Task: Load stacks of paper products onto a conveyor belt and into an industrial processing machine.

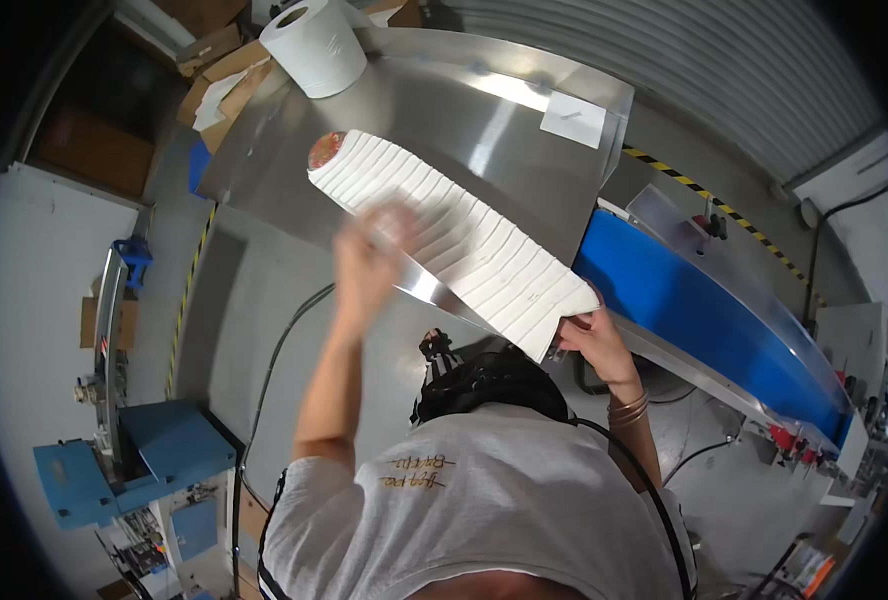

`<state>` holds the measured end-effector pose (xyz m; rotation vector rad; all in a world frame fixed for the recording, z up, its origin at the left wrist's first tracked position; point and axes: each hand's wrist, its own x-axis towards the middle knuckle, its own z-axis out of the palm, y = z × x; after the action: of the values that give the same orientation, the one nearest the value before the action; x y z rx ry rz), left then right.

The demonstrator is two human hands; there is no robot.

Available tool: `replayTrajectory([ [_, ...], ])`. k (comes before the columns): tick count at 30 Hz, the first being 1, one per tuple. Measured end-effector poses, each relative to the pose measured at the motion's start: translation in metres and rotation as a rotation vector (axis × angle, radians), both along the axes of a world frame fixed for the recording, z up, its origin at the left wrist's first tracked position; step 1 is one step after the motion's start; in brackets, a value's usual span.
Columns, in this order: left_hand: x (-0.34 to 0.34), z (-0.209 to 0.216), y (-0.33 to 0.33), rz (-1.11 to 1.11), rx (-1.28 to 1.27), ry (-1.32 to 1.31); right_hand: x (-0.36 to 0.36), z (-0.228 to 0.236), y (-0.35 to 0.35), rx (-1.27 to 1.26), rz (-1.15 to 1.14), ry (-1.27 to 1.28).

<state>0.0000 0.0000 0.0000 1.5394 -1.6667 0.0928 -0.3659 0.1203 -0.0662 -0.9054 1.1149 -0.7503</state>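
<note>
A long row of thin white folded pieces (464, 235), packed face to face, stretches diagonally from the steel table toward me. Its far left end shows a red, multicoloured patterned face (327, 150). My right hand (596, 345) grips the near right end of the row, the fingers closed on its edge. My left hand (374, 245) is over the row's near left side, smeared by motion. Whether it touches the pieces, and how its fingers are set, I cannot make out.
The row lies across the steel table (424, 110). A large white roll (314, 50) stands at its far left, beside open cardboard boxes (229, 90). A white paper sheet (573, 120) lies far right. A blue conveyor belt (704, 310) runs along the right. A black cable (274, 375) trails across the floor.
</note>
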Motion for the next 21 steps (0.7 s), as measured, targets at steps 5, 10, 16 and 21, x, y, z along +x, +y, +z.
replayTrajectory([
  [5,0.060,0.010,-0.084,0.171,0.579,-0.008,0.003,0.006,0.004,0.010,-0.126,0.026],
  [10,0.043,0.017,-0.077,-0.145,0.776,-0.380,0.001,0.010,0.016,0.083,-0.141,0.028],
  [16,0.074,-0.003,-0.090,-0.191,0.891,-0.204,0.018,0.011,0.015,-0.042,-0.161,-0.107],
  [21,0.050,0.036,-0.076,-0.164,0.982,-0.478,0.031,0.015,0.005,-0.018,-0.193,-0.096],
])
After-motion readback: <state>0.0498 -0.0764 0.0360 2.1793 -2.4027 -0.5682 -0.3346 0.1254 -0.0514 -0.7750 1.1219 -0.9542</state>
